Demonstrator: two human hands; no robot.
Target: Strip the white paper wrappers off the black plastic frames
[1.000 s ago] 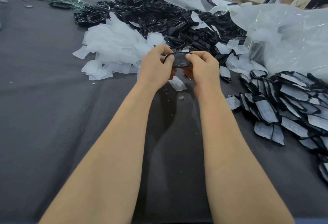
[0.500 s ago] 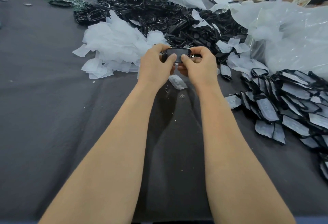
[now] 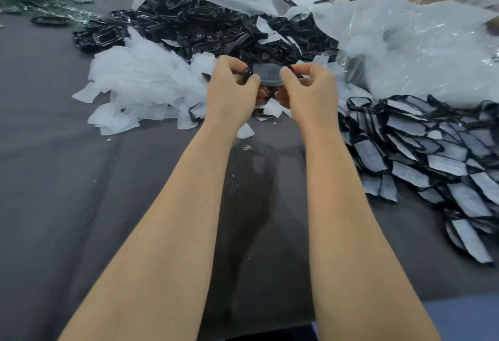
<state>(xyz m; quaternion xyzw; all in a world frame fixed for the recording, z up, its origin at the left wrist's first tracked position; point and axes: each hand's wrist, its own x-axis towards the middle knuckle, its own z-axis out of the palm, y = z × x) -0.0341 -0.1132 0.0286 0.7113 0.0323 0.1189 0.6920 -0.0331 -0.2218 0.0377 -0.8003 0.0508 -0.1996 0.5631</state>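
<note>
Dark cloth table before us; discarded white wrappers heaped left, wrapped frames stacked right. We hold one frame mid-air: left hand pinched on its left end, right hand on right end. Peeling under way, we judge. Next: pull wrapper clear, drop it left.

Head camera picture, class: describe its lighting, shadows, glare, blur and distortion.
Head view: soft, even light; a faint dark shadow lies on the dark grey table cloth between the forearms; bright glare on the clear crinkled plastic bag; wide-angle stretch enlarges the near forearms; the left hand, the right hand and the black plastic frame in their grip look slightly soft; far bottles are blurred.
</note>
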